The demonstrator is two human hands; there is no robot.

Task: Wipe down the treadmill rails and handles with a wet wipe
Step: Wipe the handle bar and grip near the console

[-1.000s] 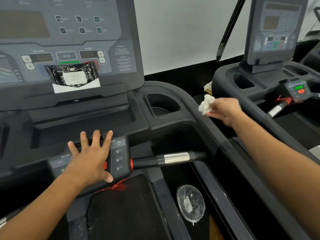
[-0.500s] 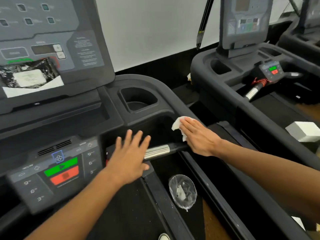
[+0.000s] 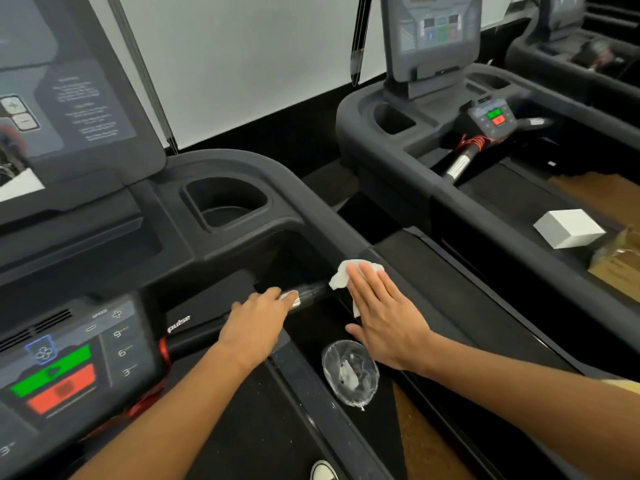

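A crumpled white wet wipe (image 3: 341, 276) lies under the straight fingers of my right hand (image 3: 382, 315), pressed flat against the dark right side rail (image 3: 412, 271) where the black and silver handle bar (image 3: 310, 292) meets it. My left hand (image 3: 258, 325) rests on top of that handle bar, over its silver sensor part, and how far its fingers wrap the bar is blurred. The treadmill console (image 3: 62, 355) with green and red buttons sits at lower left.
A cup holder (image 3: 225, 206) opens in the console top. A crumpled clear plastic wrapper (image 3: 349, 372) lies on the deck side strip below my right hand. A second treadmill (image 3: 450, 140) stands to the right, with a white box (image 3: 568, 228) beside it. A shoe tip (image 3: 323, 471) shows at the bottom.
My right hand brought the wipe down from the air to the rail and now presses it flat. My left hand left the console keypad and moved right onto the handle bar.
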